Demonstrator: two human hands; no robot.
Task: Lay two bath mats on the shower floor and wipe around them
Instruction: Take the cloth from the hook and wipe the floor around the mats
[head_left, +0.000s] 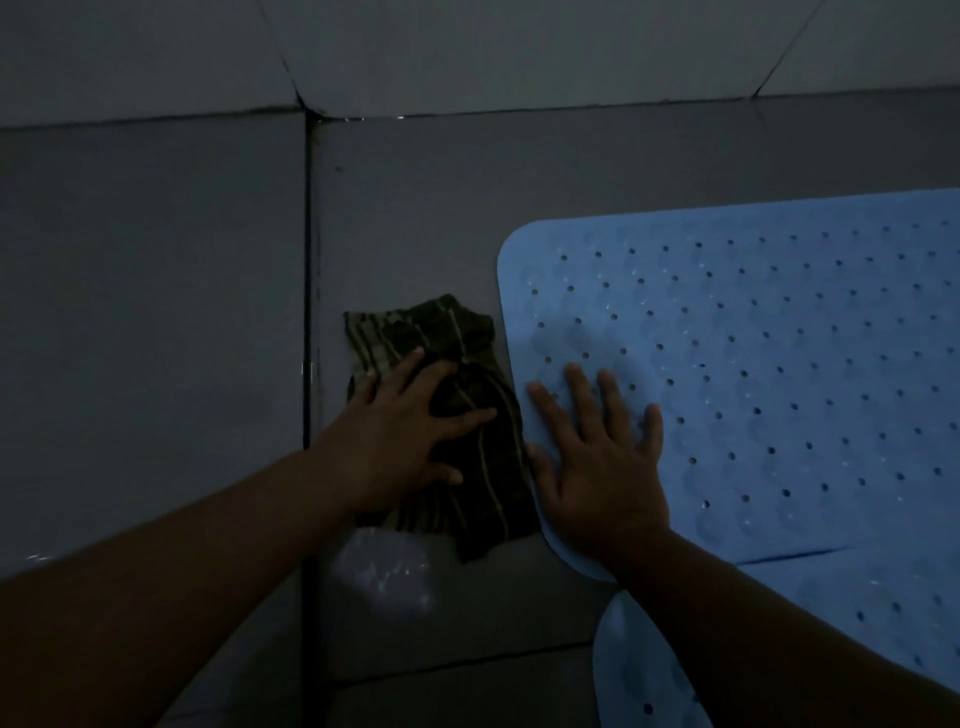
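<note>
Bath mat (753, 364) lies right of the striped cloth (467, 415) (edges touching); left hand (400, 431) presses the cloth flat, right hand (602, 462) spread open on the mat.

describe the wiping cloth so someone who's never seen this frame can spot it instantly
Start from the big blue perforated mat filling the right of the grey tiled floor. Just off its left edge, on bare tile, lies a crumpled dark cloth with the left hand pressed flat on it. It is the only striped, dark olive item; everything nearby is plain blue or grey.
</note>
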